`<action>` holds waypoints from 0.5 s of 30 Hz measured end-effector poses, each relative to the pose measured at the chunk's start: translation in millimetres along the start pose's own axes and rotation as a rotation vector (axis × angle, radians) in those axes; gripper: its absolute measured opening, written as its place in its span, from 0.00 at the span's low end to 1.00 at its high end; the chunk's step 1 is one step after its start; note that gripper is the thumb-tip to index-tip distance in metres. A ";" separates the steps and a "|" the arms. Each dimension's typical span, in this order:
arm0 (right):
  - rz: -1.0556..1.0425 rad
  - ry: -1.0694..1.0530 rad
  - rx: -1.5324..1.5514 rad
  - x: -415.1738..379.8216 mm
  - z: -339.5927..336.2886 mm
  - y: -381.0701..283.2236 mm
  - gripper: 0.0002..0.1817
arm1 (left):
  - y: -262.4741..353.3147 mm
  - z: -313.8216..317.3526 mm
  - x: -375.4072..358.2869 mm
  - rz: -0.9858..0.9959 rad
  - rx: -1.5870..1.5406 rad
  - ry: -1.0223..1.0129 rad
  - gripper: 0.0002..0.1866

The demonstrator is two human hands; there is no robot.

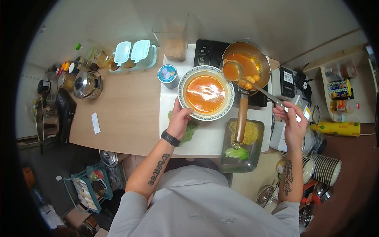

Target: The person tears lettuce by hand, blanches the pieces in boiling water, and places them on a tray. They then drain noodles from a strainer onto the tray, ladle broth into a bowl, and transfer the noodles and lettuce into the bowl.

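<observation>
My left hand [181, 118] grips the lower left rim of a blue-patterned bowl [182, 89] filled with orange-red soup [203, 93]. In my right hand [291, 116] is the handle of a metal ladle [268, 96]. The ladle's cup, full of the same soup, hangs over the pan's left side, close to the bowl's right rim. Below it, the pan [265, 59] holds orange soup and several round yellowish balls [250, 81]. Its wooden handle [242, 118] points toward me, above a glass tray [256, 156] with noodles [246, 132] and a lettuce leaf [237, 153].
The pan stands on a black induction cooker [203, 49]. Left of the bowl is a blue-lidded can [168, 77], with green leaves [189, 132] under my left wrist. Light-blue-lidded containers [140, 51] and a glass kettle [86, 85] stand at left. Stacked bowls [327, 170] are at right.
</observation>
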State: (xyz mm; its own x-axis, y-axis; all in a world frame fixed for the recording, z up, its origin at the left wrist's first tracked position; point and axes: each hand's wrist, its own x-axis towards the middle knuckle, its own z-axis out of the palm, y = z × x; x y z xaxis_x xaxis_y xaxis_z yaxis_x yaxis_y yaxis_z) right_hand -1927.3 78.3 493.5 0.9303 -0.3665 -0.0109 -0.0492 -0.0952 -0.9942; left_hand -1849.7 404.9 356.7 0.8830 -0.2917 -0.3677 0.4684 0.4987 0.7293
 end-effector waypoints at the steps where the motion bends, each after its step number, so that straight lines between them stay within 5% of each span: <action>1: 0.000 -0.032 -0.004 -3.0 0.5 0.2 0.16 | -0.2 0.1 0.0 0.002 0.000 0.003 0.35; 10: -0.157 -0.240 -0.039 -19.1 2.6 23.4 0.13 | -0.2 5.0 -3.7 0.030 -0.054 0.000 0.34; 15: -0.141 -0.074 0.089 -14.8 -8.5 46.1 0.16 | -1.7 1.5 -9.9 0.053 -0.070 0.024 0.32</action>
State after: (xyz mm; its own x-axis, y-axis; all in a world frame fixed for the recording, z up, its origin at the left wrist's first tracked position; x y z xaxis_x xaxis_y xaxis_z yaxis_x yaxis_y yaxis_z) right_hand -1946.5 71.5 448.7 0.9502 -0.2856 0.1248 0.1132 -0.0569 -0.9919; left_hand -1859.3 405.7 359.9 0.9069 -0.2436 -0.3439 0.4207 0.5694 0.7062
